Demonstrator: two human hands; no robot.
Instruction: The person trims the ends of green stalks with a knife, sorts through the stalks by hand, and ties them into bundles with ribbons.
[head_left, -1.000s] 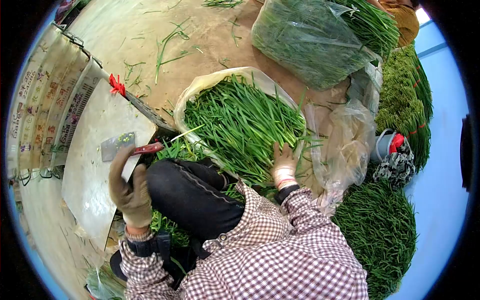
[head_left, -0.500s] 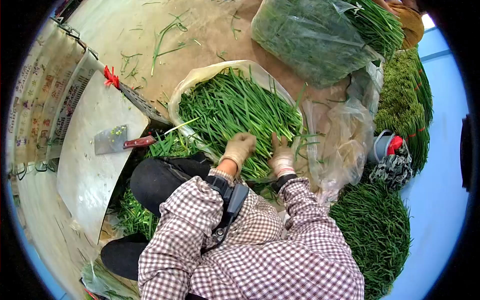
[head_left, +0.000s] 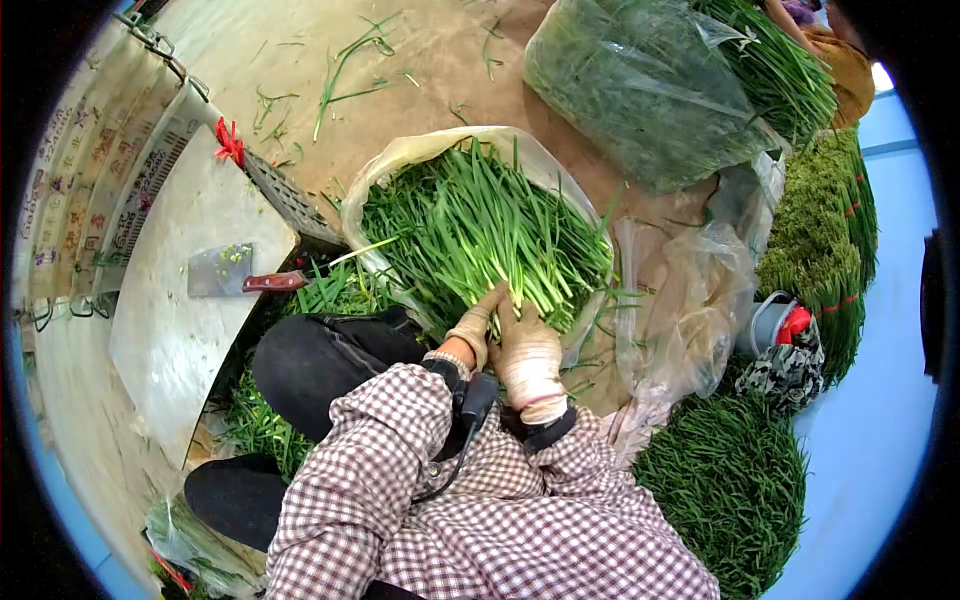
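Cleaver [head_left: 221,271] on the board [head_left: 165,350], handle crossing its right edge. Next, long greens [head_left: 435,215] fill an open plastic bag [head_left: 400,155]. The person's gloved left hand [head_left: 473,327] is at the bag's near edge, against pale stem ends; cannot tell if its fingers close. Gloved right hand [head_left: 530,357] just beside, fingertips at the same stems, grip likewise hidden. Greens look light, bendy, easily bruised, perhaps slick if damp; the pale, probably firmer ends seem the best hold.

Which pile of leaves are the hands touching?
The leaves in the open whitish bag: left hand and right hand touch their pale ends. Other piles lie apart.
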